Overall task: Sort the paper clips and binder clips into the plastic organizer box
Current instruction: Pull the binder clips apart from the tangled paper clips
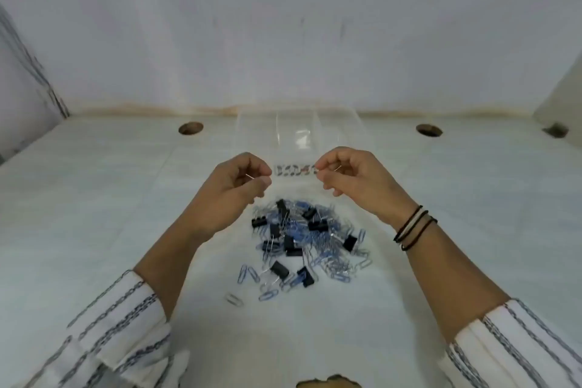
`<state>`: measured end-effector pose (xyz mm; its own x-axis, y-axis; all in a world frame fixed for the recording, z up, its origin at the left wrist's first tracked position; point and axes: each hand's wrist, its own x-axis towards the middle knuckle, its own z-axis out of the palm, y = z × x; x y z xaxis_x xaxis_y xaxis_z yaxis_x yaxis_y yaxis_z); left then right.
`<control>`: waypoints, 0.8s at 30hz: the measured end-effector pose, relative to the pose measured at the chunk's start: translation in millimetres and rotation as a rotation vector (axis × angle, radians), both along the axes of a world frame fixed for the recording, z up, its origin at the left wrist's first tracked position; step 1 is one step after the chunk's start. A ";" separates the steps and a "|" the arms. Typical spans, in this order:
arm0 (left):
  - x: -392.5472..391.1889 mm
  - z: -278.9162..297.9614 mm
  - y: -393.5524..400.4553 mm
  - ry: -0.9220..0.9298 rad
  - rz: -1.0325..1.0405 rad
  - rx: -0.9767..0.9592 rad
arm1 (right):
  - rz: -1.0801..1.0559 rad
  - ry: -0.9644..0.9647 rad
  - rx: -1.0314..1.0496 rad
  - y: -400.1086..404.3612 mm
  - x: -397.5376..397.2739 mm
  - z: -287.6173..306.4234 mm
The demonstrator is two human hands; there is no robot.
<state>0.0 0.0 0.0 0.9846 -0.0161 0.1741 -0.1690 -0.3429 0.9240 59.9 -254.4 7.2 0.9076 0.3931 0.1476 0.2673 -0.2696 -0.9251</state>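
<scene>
Paper clips [318, 253] and black binder clips [291, 246] are lying mixed in one heap on the white table [94, 198], near the person and between the two forearms. A few blue paper clips are lying loose at the heap's near left edge, their long axes pointing mostly away from the person, and one silver clip [234, 299] is sitting apart, angled toward the near right. The clear plastic box [299, 135] is standing just beyond the heap, its dividers running near to far; some small items are showing at its near end, too blurred to name.

Both hands are hovering above the gap between heap and box. The left hand [236, 186] is curling nearly closed, thumb and forefinger pinching a thin piece of wire, probably a paper clip, lying roughly left to right. The right hand [349, 176] is curling likewise, fingertips pinching a similar thin wire. Dark bands [412, 227] are circling the right wrist, and striped sleeves [119, 324] are covering both forearms.
</scene>
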 end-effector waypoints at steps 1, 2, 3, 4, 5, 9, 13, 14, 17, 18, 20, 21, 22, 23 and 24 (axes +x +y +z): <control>-1.3 -10.3 1.5 0.014 -0.009 0.075 | 0.030 -0.069 -0.130 0.3 -1.0 -6.5; -0.4 -16.6 4.7 0.005 -0.015 0.153 | 0.059 -0.166 -0.276 0.4 -0.3 -10.5; -0.3 -24.7 9.4 0.008 -0.032 0.244 | 0.111 -0.226 -0.386 -0.7 1.0 -17.1; -0.4 -29.5 12.8 0.037 -0.049 0.326 | 0.164 -0.249 -0.471 -0.6 0.7 -20.2; -0.1 -30.7 16.1 0.038 -0.065 0.400 | 0.201 -0.294 -0.534 -0.2 1.8 -23.2; 0.6 -26.6 27.6 0.097 -0.105 0.571 | 0.258 -0.378 -0.652 -1.7 5.8 -29.7; -1.2 -29.8 26.5 0.106 -0.145 0.692 | 0.229 -0.400 -0.733 2.1 3.0 -33.0; -0.9 -31.1 25.8 0.083 -0.137 0.708 | 0.214 -0.405 -0.748 4.4 1.9 -34.0; 0.6 -35.1 23.2 0.042 -0.105 0.706 | 0.167 -0.393 -0.737 9.7 0.8 -36.6; 1.5 -36.4 22.0 0.039 -0.100 0.694 | 0.166 -0.379 -0.719 10.5 0.5 -36.8; 2.3 -37.8 21.0 0.034 -0.092 0.667 | 0.168 -0.351 -0.666 11.4 0.1 -36.3; 2.1 -37.9 20.3 0.029 -0.088 0.665 | 0.162 -0.340 -0.639 11.8 -0.3 -35.7; 1.8 -37.8 19.5 0.026 -0.084 0.666 | 0.153 -0.336 -0.616 12.2 -0.6 -35.2; 1.1 -37.4 19.1 0.022 -0.076 0.664 | 0.147 -0.333 -0.592 12.2 -1.4 -34.3; 0.5 -36.7 18.8 0.021 -0.064 0.646 | 0.144 -0.321 -0.563 11.6 -1.8 -33.0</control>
